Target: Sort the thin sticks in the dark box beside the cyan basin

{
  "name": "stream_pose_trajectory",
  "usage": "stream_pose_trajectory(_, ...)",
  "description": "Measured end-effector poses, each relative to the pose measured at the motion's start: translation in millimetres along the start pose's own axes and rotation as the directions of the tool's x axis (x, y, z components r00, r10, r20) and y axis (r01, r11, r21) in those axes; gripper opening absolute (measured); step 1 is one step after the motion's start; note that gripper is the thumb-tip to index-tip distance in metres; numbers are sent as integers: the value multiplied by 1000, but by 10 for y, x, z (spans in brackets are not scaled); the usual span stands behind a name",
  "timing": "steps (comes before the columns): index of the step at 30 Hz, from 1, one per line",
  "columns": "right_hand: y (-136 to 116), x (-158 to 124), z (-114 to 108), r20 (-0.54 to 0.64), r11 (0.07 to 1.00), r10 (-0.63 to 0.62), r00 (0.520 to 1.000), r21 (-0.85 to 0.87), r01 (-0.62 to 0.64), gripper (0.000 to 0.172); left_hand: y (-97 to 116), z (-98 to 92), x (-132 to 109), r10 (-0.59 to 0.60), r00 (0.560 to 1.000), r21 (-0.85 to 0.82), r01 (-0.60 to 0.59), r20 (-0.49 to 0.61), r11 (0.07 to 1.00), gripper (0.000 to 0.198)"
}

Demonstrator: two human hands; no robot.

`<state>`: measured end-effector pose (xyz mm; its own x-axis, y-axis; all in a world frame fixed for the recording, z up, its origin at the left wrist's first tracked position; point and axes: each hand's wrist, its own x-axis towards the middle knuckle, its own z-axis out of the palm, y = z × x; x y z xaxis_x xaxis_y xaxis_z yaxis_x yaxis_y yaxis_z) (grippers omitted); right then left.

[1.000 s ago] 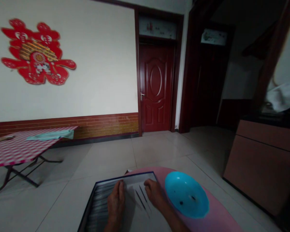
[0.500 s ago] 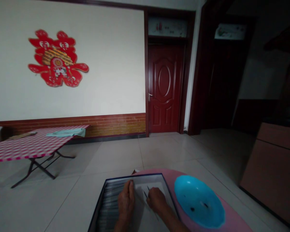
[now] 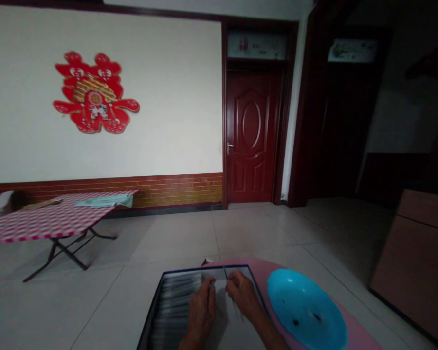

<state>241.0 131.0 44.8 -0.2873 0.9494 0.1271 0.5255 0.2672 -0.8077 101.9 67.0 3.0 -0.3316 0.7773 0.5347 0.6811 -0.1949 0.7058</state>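
Observation:
A shallow white box (image 3: 237, 335) with a dark blue rim lies before me. Its left part holds several thin grey stick-like pieces (image 3: 173, 304) in a row, blurred. Over their right edge is my left hand (image 3: 201, 308), fingers pressed together; a small dark bit shows at the fingertips, too unclear to name. My right hand (image 3: 243, 294) pinches a thin dark stick (image 3: 225, 272) above the bare right part of the box. The stick's upper end points away from me, and a thin line trails below the hand.
A blue plastic basin (image 3: 306, 311) with a few small dark bits stands right of the box on a pink round table (image 3: 263, 267). Further off are a folding table with a checked cloth (image 3: 58, 218), a red door (image 3: 251, 136) and a brown cabinet (image 3: 416, 243).
The view has shifted slightly. My left hand has moved a little right, its fingertips now bent toward the right hand. Of two thin stick ends above my right hand, one now shows clearly.

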Motion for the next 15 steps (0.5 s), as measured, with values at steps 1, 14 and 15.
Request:
stream_pose_trajectory(1, -5, -13, -21, 7, 998, 2, 1000, 57, -3, 26, 0, 4, -3, 7, 1000, 2, -7, 2, 1000, 44)
stream_pose_trajectory(14, 47, -165, -44, 61, 458, 181, 982, 878, -139, 44, -33, -2, -43, 61, 997, 18, -62, 37, 998, 39)
stream_pose_trajectory(15, 63, -155, -38, 25, 497, 195, 981, 860, -120, 43, -31, -3, -45, 63, 997, 23, -64, 37, 998, 39)
